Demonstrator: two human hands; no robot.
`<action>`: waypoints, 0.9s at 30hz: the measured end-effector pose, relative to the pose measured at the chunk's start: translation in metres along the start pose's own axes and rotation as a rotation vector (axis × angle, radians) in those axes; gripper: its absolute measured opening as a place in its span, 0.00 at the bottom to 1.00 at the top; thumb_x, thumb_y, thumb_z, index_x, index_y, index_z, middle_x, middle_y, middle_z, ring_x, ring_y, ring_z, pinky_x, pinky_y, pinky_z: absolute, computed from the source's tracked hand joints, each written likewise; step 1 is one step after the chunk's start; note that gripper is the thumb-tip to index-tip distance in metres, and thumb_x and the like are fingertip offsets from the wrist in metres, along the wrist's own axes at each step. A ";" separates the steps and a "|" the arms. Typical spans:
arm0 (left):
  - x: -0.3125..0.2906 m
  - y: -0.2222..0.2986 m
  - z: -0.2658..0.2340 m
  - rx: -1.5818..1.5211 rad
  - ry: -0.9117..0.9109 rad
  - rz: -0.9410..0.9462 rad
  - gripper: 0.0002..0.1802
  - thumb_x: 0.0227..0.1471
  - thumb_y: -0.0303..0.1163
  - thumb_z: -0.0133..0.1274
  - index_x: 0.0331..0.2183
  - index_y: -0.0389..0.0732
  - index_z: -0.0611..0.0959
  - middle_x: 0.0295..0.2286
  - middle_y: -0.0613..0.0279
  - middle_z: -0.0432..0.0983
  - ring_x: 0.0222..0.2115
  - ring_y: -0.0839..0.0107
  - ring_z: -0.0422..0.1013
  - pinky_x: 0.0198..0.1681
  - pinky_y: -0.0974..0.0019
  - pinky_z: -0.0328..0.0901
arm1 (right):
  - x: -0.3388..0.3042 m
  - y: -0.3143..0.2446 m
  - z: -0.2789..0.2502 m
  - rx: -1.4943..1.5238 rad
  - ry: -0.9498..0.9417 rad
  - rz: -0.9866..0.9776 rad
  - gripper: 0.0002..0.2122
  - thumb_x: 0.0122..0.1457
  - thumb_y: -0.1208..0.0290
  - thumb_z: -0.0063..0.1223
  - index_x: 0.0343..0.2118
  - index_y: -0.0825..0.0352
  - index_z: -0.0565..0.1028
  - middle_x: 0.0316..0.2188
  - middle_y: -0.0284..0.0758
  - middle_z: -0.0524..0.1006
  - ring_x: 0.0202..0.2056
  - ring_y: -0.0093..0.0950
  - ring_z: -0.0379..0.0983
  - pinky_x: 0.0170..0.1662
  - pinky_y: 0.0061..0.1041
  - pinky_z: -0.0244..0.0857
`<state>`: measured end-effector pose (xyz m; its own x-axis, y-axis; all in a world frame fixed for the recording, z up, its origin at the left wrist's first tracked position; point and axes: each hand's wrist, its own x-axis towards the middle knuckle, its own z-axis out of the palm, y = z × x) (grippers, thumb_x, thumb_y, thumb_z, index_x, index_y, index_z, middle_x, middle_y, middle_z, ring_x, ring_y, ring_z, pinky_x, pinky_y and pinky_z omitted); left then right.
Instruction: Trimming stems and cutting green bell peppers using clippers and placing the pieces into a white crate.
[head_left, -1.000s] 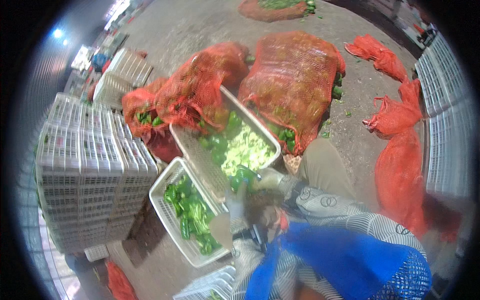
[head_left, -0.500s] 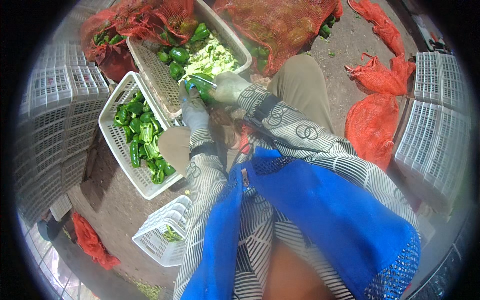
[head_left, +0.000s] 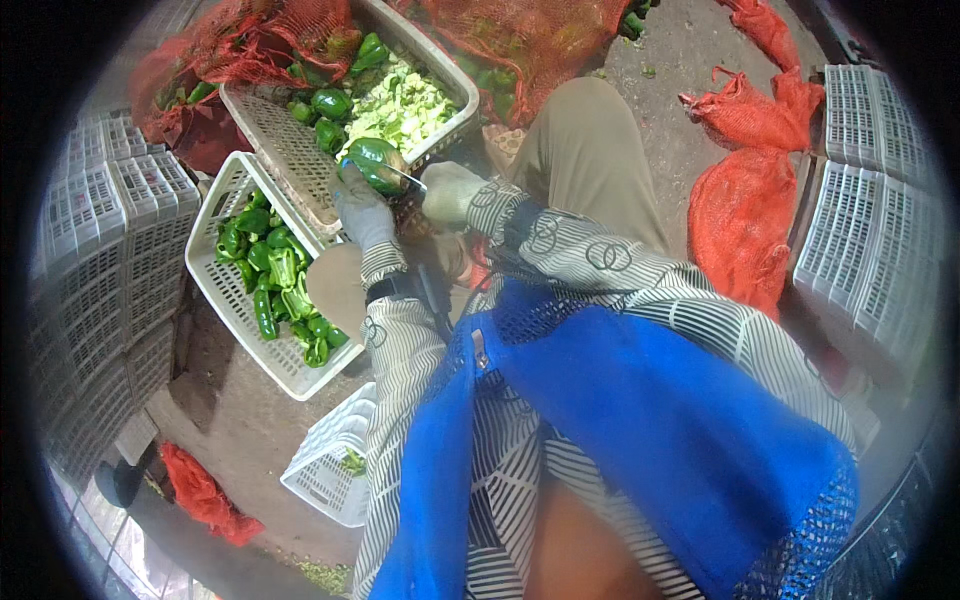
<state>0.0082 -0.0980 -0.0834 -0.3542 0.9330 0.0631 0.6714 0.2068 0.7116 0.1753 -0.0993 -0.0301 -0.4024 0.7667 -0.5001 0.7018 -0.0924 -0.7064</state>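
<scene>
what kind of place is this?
Likely a produce-handling shed, though no sign settles it: stacked white plastic crates, red mesh sacks, and a white basket of green peppers.

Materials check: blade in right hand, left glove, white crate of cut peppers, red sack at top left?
Blade: likely metal; thin, with a bright gleam.
Left glove: probably fabric; matte grey, soft creases, fibre unclear.
Crate: most likely moulded plastic; white, regular slots.
Sack: open netting, perhaps plastic; see-through, limp folds.
</scene>
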 end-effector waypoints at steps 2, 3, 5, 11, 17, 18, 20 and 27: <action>0.003 0.011 0.013 -0.054 0.034 -0.043 0.28 0.63 0.47 0.34 0.46 0.30 0.71 0.42 0.34 0.70 0.43 0.38 0.66 0.46 0.49 0.61 | 0.014 0.015 0.004 -0.032 0.060 0.004 0.09 0.45 0.73 0.53 0.26 0.73 0.79 0.27 0.53 0.77 0.35 0.46 0.77 0.38 0.37 0.71; 0.008 0.016 0.023 -0.062 0.017 -0.028 0.28 0.63 0.47 0.34 0.46 0.30 0.71 0.42 0.34 0.70 0.43 0.38 0.66 0.46 0.49 0.61 | 0.024 0.027 0.005 -0.071 0.115 0.004 0.09 0.45 0.74 0.52 0.26 0.73 0.79 0.28 0.53 0.77 0.35 0.46 0.77 0.38 0.37 0.71; 0.013 0.007 0.012 0.057 0.001 0.056 0.29 0.63 0.48 0.34 0.45 0.29 0.71 0.40 0.34 0.71 0.43 0.38 0.66 0.46 0.50 0.61 | 0.038 0.020 0.024 -0.107 0.090 -0.066 0.08 0.46 0.74 0.51 0.27 0.72 0.79 0.29 0.53 0.77 0.36 0.47 0.76 0.39 0.38 0.71; 0.032 -0.048 0.005 0.386 -0.022 0.204 0.21 0.63 0.39 0.35 0.48 0.34 0.73 0.41 0.36 0.71 0.42 0.40 0.67 0.46 0.49 0.62 | 0.000 0.059 0.058 -0.215 -0.120 -0.027 0.11 0.48 0.70 0.52 0.31 0.71 0.79 0.30 0.52 0.77 0.36 0.46 0.76 0.41 0.38 0.70; 0.054 -0.049 0.010 0.038 -0.323 0.242 0.19 0.62 0.38 0.37 0.49 0.41 0.75 0.44 0.45 0.72 0.43 0.51 0.70 0.46 0.58 0.65 | -0.017 0.084 0.024 0.031 0.124 0.127 0.11 0.45 0.69 0.53 0.31 0.68 0.80 0.32 0.51 0.78 0.38 0.45 0.76 0.42 0.40 0.69; 0.050 -0.055 -0.001 0.043 -0.315 0.235 0.19 0.62 0.38 0.37 0.49 0.41 0.75 0.44 0.45 0.72 0.43 0.51 0.70 0.46 0.58 0.65 | -0.019 0.072 0.013 0.057 0.122 0.048 0.11 0.45 0.70 0.50 0.30 0.68 0.79 0.31 0.51 0.78 0.37 0.45 0.76 0.41 0.40 0.68; 0.049 -0.049 -0.009 -0.111 -0.456 0.246 0.20 0.60 0.41 0.43 0.51 0.47 0.74 0.50 0.47 0.67 0.46 0.55 0.68 0.47 0.62 0.66 | -0.010 0.072 0.003 0.103 0.212 -0.025 0.12 0.47 0.66 0.50 0.30 0.69 0.78 0.30 0.51 0.77 0.36 0.46 0.75 0.40 0.41 0.67; 0.027 0.008 -0.033 -0.632 -0.638 -0.482 0.44 0.47 0.38 0.58 0.62 0.44 0.56 0.45 0.53 0.70 0.39 0.62 0.73 0.40 0.61 0.70 | 0.014 0.024 -0.011 0.615 0.105 0.017 0.14 0.50 0.62 0.54 0.34 0.68 0.75 0.24 0.39 0.76 0.30 0.34 0.74 0.37 0.33 0.67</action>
<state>-0.0175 -0.0805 -0.0528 0.0414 0.8129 -0.5810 0.0168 0.5808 0.8138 0.1929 -0.0834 -0.0484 -0.3123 0.8176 -0.4837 0.2283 -0.4297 -0.8736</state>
